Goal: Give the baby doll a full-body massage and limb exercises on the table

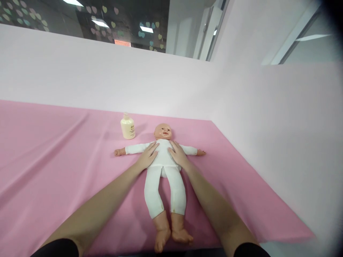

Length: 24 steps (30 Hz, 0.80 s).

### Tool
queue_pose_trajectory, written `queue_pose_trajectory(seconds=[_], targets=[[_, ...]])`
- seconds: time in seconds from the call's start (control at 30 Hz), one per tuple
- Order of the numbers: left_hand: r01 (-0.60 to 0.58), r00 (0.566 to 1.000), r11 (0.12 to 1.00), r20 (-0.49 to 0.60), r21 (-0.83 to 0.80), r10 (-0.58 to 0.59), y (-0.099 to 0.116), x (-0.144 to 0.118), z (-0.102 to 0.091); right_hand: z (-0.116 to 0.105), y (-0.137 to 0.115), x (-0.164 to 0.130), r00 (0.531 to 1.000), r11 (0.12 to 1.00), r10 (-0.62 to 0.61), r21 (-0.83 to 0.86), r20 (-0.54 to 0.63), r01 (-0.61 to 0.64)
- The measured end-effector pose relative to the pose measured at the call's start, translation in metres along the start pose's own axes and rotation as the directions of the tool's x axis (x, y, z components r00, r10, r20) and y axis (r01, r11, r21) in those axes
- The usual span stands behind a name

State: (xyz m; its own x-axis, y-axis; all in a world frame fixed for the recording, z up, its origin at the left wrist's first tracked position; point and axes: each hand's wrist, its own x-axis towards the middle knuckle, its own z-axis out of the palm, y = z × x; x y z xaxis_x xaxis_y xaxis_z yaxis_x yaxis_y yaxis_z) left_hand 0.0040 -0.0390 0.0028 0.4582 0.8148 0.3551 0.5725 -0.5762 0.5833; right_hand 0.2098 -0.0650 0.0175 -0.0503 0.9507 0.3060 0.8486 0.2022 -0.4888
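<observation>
A baby doll (164, 153) with a white cloth body lies on its back, its head away from me and its bare feet toward me. Its arms stretch out to both sides. My left hand (147, 155) rests flat against the left side of its chest, near the armpit. On the other side of the chest lies my right hand (178, 154), fingers extended and pointing toward the doll's head. Both hands are open and touch the white cloth without gripping it. A cream pump bottle (128, 127) stands upright beyond the doll's outstretched arm on the left.
A pink sheet (66, 153) with some creases covers the surface under the doll. White walls (107, 75) rise at the back and on the right. Above the back wall is a dark window (128, 18) with heart-shaped stickers and light reflections.
</observation>
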Motion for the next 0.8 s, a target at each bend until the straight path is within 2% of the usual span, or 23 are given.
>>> queue_pose_trajectory(seconds=[0.17, 0.47, 0.8], targets=[[-0.001, 1.000, 1.000, -0.025, 0.018, 0.002, -0.006, 0.001, 0.000, 0.000, 0.004, -0.001, 1.000, 0.999, 0.027, -0.019, -0.009, -0.028], [0.040, 0.996, 0.994, -0.084, 0.102, -0.032, -0.019, 0.002, -0.002, -0.005, 0.012, 0.000, 0.992, 0.981, 0.095, -0.160, -0.086, -0.108], [0.062, 0.992, 0.983, -0.115, 0.171, -0.042, -0.021, 0.003, -0.002, -0.009, 0.025, -0.001, 0.982, 0.948, 0.132, -0.273, -0.132, -0.164]])
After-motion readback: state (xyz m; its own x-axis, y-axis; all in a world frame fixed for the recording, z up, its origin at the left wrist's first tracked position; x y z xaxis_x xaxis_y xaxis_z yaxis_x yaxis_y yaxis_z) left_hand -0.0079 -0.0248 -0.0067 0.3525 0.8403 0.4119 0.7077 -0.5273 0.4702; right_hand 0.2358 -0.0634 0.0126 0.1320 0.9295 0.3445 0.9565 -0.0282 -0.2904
